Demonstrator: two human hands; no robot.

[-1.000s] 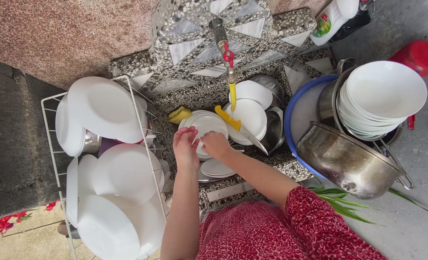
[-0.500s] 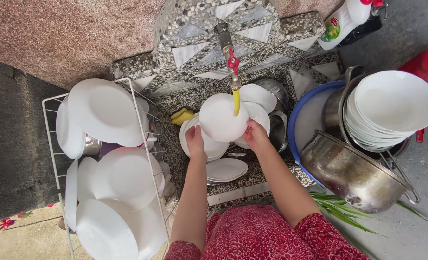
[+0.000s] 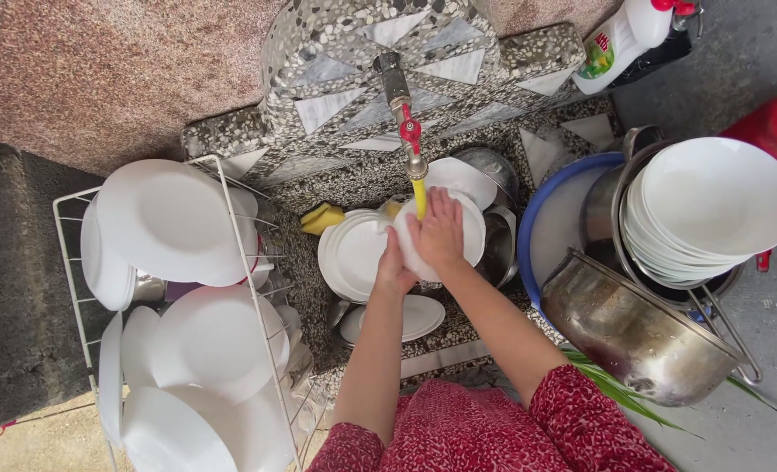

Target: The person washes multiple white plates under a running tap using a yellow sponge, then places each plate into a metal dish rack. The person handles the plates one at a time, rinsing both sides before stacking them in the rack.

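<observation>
My left hand (image 3: 393, 269) grips the lower edge of a white plate (image 3: 410, 253) held under the tap (image 3: 403, 122) with its red handle and yellow spout. My right hand (image 3: 438, 231) lies flat over the plate's face, fingers spread. Beneath them a stack of white plates (image 3: 353, 255) leans in the stone sink (image 3: 362, 179), with more white plates (image 3: 416, 316) lying flat nearer to me. A yellow sponge (image 3: 322, 218) sits at the sink's left.
A wire rack (image 3: 72, 262) on the left holds several white plates and bowls. On the right a blue basin (image 3: 537, 223) holds metal pots (image 3: 642, 336) and a stack of white bowls (image 3: 716, 205). A detergent bottle (image 3: 617, 39) stands top right.
The plate has come down from the tap's mouth and tilted; my right hand has moved from its edge onto its face, and my left hand has shifted to its lower edge.
</observation>
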